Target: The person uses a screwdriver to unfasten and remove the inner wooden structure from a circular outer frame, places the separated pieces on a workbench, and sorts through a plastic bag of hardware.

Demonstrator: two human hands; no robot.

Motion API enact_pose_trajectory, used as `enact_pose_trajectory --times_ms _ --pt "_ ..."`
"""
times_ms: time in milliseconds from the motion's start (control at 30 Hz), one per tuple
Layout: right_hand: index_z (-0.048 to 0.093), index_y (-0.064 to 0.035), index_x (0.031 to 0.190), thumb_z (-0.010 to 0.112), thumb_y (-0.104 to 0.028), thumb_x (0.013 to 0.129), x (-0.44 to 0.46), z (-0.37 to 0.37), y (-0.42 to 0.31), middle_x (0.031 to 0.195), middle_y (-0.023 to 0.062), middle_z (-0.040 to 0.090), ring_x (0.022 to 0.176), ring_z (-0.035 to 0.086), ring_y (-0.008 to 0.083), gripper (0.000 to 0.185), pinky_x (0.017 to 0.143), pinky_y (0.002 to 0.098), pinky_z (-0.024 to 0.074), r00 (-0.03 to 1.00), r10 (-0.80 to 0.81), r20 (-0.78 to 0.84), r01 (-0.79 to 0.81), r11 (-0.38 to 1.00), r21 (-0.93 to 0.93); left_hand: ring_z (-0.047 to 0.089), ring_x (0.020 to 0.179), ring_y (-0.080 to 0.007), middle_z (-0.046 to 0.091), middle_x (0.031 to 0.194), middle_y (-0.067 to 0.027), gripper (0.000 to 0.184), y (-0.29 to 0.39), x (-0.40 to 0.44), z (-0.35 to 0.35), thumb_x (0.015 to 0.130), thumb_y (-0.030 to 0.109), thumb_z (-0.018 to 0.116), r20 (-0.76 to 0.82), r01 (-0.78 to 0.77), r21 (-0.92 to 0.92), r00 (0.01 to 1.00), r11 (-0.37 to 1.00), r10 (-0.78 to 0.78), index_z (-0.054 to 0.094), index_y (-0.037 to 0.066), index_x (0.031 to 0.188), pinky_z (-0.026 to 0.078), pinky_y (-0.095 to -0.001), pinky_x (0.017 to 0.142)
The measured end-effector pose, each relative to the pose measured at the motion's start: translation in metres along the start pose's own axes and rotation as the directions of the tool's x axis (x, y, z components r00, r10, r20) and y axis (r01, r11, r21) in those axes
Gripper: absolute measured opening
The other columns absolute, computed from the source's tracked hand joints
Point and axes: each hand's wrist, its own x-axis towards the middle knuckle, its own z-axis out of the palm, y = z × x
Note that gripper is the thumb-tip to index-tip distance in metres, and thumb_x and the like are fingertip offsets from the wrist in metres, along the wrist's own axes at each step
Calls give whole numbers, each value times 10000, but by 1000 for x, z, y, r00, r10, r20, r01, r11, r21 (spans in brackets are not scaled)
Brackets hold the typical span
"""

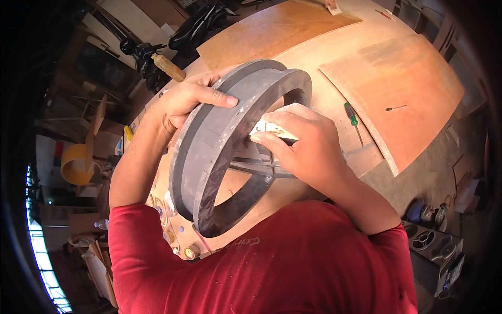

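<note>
A large grey wheel-like ring [209,136] with a deep groove around its rim stands tilted above the table, close to my chest. My left hand [196,102] grips its upper left edge, with the thumb lying over the rim into the groove. In my right hand [300,131] is a small whitish folded piece [269,129] with dark print, pinched between thumb and fingers against the ring's near side face. Pale patches mark that face. Spokes show inside the ring, partly behind my right hand.
Wooden panels [397,94] lie on the table [319,47]. A green-handled screwdriver [351,114] rests right of the ring. Another person's hand [330,4] shows at the top. A speaker box [434,251] stands lower right, and a yellow ring [77,164] is at left.
</note>
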Motion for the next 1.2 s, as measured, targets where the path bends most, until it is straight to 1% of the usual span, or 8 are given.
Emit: enact_pose_trajectory --times_ms 67,233,400,800,900,1000,1067,1200 --pt "716 -18 1002 856 -138 802 0 0 -4 933 137 719 810 709 315 271 693 372 555 999 -40 9 40 999 -16 678 1189 -259 625 1357 -236 813 2 2 -4 806 -2 714 2 5 25 1000 1000 -5 372 -68 1540 562 -353 1021" --pt "689 -19 1040 853 -152 813 2 -6 -3 957 135 711 839 706 316 310 721 378 553 995 -55 85 60 997 -57 657 1215 -252 603 1395 -222 823 2 3 -6 805 9 720 20 10 44 1000 999 -11 370 -60 1547 535 -342 1056" --pt "689 -14 1049 842 -134 819 2 -5 -6 963 141 707 848 702 317 301 732 391 552 993 -95 65 96 995 -18 709 1076 -215 616 1333 -211 802 -7 7 -13 830 61 737 67 -76 29 995 997 74 390 -11 1549 620 -304 871" --pt "743 -27 1002 832 -133 821 -1 -6 -8 990 116 715 840 713 257 228 717 332 553 987 -128 99 139 984 -114 725 1068 -227 600 1353 -221 799 -10 6 -13 826 19 705 107 -106 -62 988 992 112 370 -15 1550 636 -320 879" --pt "745 -25 1000 825 -115 822 -1 -3 -7 988 117 715 843 714 265 215 722 346 553 991 -118 57 122 990 -69 639 1259 -275 557 1444 -249 846 -10 5 -11 776 -9 692 46 -91 -49 995 995 93 360 -56 1552 530 -355 1072" --pt "743 -107 960 803 -183 832 1 -3 -7 955 85 693 811 700 293 161 676 393 549 997 -67 22 68 998 -19 626 1277 -271 547 1461 -241 838 -11 4 -11 786 17 696 28 -73 -55 997 996 75 360 -60 1550 508 -352 1097" --pt "720 -14 947 812 -85 818 6 -7 -15 973 133 704 894 688 300 173 803 372 533 985 116 127 -123 991 48 638 1259 -264 552 1452 -242 825 -12 4 -12 797 35 698 28 -72 -40 997 997 73 364 -66 1545 527 -342 1070" --pt "699 -21 947 808 -77 820 3 -2 -14 969 130 698 918 673 296 176 828 375 521 983 146 115 -154 986 58 715 1074 -219 622 1328 -224 728 -14 -5 -13 882 97 715 26 -36 -80 999 996 38 402 -46 1524 611 -328 902"
